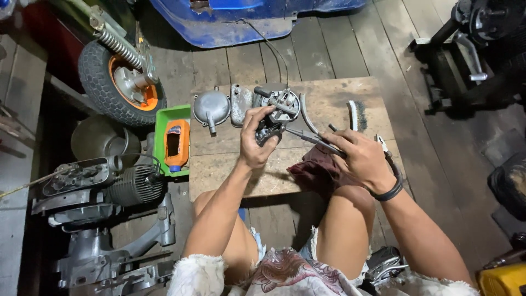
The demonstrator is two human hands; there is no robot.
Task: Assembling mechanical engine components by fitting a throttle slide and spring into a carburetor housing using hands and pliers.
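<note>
Carburettor-like engine part (272, 116) held just above a wooden tabletop (230, 164), left hand (255, 140) clamped around it, right hand (359, 156) closed on pliers (309, 137) probing its side; fine, steady prying seems the next need, apparently mid-disassembly.

Metal cover (211, 107) left of carburetor (276, 112)

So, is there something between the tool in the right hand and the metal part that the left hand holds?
Nothing visible. The left hand grips the metal part, and the thin tool in the right hand reaches straight to it, above the wooden board.
</note>
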